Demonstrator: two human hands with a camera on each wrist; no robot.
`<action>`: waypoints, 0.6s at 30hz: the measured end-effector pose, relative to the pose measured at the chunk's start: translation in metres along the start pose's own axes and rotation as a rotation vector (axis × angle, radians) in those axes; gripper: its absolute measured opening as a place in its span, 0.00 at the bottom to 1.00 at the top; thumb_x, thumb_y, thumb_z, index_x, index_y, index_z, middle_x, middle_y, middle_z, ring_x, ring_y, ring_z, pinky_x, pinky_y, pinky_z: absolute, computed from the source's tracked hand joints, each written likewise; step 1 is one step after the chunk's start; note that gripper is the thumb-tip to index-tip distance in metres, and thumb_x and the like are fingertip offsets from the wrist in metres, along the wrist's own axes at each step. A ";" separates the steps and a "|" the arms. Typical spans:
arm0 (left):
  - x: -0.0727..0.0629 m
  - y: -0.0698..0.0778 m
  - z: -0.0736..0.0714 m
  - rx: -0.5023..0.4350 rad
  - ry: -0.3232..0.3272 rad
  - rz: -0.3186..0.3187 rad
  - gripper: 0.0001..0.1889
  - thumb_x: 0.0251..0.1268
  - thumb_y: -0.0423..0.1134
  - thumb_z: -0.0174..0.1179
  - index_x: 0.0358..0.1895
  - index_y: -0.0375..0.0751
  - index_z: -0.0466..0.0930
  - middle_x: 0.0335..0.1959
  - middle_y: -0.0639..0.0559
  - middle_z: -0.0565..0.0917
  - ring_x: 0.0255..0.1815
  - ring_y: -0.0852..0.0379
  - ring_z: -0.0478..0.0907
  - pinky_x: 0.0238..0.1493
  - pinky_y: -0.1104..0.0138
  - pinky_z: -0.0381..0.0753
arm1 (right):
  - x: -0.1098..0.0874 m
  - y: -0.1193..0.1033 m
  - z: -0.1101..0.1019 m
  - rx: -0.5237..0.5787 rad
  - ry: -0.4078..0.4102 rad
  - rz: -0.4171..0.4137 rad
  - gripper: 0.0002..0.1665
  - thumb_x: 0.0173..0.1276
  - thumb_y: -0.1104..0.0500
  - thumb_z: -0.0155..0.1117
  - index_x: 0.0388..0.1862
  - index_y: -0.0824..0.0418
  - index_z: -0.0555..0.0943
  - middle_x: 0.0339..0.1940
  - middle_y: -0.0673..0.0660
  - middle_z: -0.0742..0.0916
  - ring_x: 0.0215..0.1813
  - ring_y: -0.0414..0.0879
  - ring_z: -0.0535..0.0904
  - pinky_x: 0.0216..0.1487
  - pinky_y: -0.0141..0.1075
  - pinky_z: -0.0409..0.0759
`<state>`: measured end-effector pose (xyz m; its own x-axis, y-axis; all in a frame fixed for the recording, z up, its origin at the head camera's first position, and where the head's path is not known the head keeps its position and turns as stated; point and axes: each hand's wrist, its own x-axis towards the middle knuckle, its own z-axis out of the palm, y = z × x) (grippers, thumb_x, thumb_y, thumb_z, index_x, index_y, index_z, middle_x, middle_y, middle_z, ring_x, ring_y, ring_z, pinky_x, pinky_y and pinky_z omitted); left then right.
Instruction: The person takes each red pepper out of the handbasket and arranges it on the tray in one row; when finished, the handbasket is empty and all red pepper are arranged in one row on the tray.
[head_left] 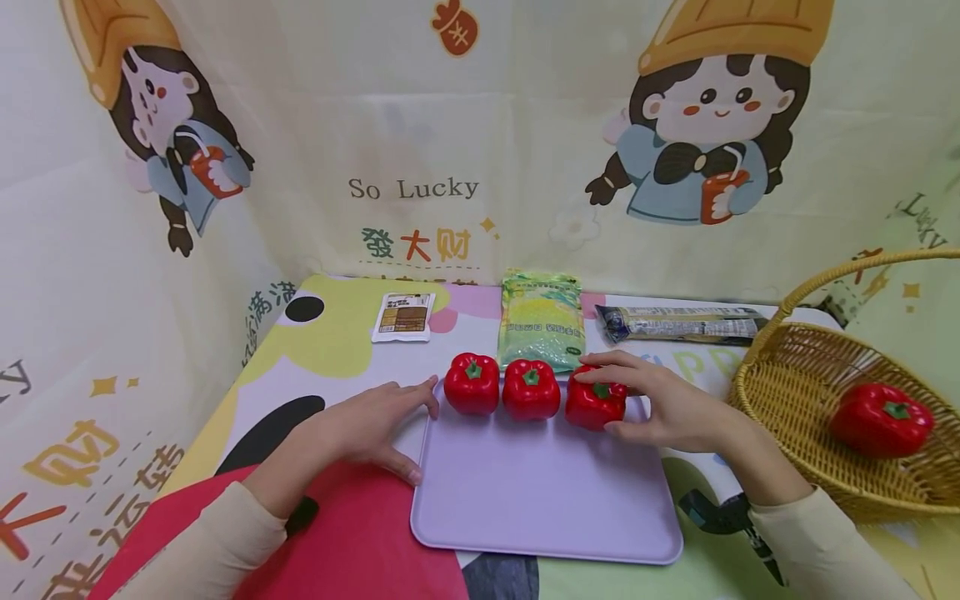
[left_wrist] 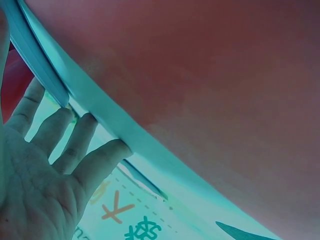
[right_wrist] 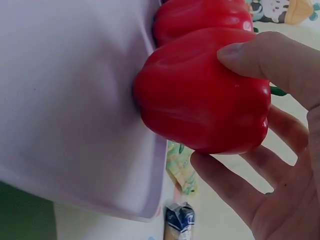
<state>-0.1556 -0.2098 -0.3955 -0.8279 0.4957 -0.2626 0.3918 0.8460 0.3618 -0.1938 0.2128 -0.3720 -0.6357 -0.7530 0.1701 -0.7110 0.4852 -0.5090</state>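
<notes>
My right hand (head_left: 678,408) holds a red bell pepper (head_left: 588,410) at the far right corner of the lilac tray (head_left: 540,492). In the right wrist view, the thumb lies on one side of this pepper (right_wrist: 200,95) and the fingers curve round the other. Two more bell peppers, a middle one (head_left: 531,398) and a left one (head_left: 472,392), sit in a row along the tray's far edge. At the tray's left edge rests my left hand (head_left: 363,427), its fingers spread and fairly straight, holding nothing; the left wrist view shows the fingertips right at the rim.
To the right stands a wicker basket (head_left: 780,392) with a tall handle and one bell pepper (head_left: 881,421) inside. Behind the tray lie a green-yellow packet (head_left: 542,321), a small white-brown sachet (head_left: 403,317) and a long dark packet (head_left: 682,324). A patterned cloth covers the table.
</notes>
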 end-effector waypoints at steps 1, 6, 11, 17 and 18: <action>0.000 0.000 0.000 0.003 0.001 0.000 0.42 0.36 0.68 0.80 0.59 0.65 0.74 0.80 0.53 0.63 0.61 0.53 0.72 0.53 0.56 0.80 | 0.000 0.000 0.000 -0.001 -0.004 0.003 0.41 0.57 0.61 0.81 0.69 0.44 0.77 0.74 0.51 0.74 0.72 0.50 0.71 0.60 0.49 0.82; 0.001 0.001 -0.001 0.003 -0.002 -0.008 0.42 0.35 0.67 0.81 0.60 0.65 0.74 0.79 0.52 0.65 0.61 0.53 0.73 0.52 0.57 0.81 | 0.000 0.001 0.001 0.031 -0.011 -0.001 0.42 0.57 0.62 0.80 0.71 0.45 0.76 0.75 0.51 0.74 0.73 0.50 0.70 0.60 0.47 0.82; -0.001 0.001 0.000 -0.012 -0.009 -0.014 0.42 0.36 0.66 0.81 0.60 0.65 0.73 0.78 0.52 0.65 0.60 0.53 0.73 0.51 0.57 0.80 | 0.003 0.002 0.004 0.093 -0.007 -0.038 0.40 0.59 0.66 0.77 0.71 0.49 0.76 0.73 0.54 0.73 0.70 0.52 0.72 0.57 0.47 0.84; 0.000 0.001 0.000 -0.003 -0.004 -0.001 0.42 0.37 0.67 0.80 0.60 0.65 0.73 0.79 0.53 0.64 0.59 0.53 0.73 0.53 0.56 0.80 | 0.002 0.003 0.003 0.121 -0.002 -0.026 0.41 0.61 0.65 0.77 0.72 0.51 0.74 0.71 0.54 0.75 0.69 0.53 0.73 0.56 0.54 0.83; 0.000 0.001 -0.001 -0.002 -0.004 0.000 0.42 0.37 0.66 0.80 0.60 0.64 0.73 0.79 0.53 0.64 0.60 0.53 0.73 0.53 0.56 0.80 | 0.001 0.003 0.003 0.127 -0.001 -0.024 0.41 0.61 0.65 0.77 0.73 0.51 0.74 0.71 0.54 0.75 0.69 0.54 0.73 0.56 0.55 0.83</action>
<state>-0.1557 -0.2091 -0.3945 -0.8261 0.4964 -0.2666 0.3908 0.8456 0.3637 -0.1957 0.2117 -0.3756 -0.6187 -0.7641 0.1826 -0.6821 0.4072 -0.6074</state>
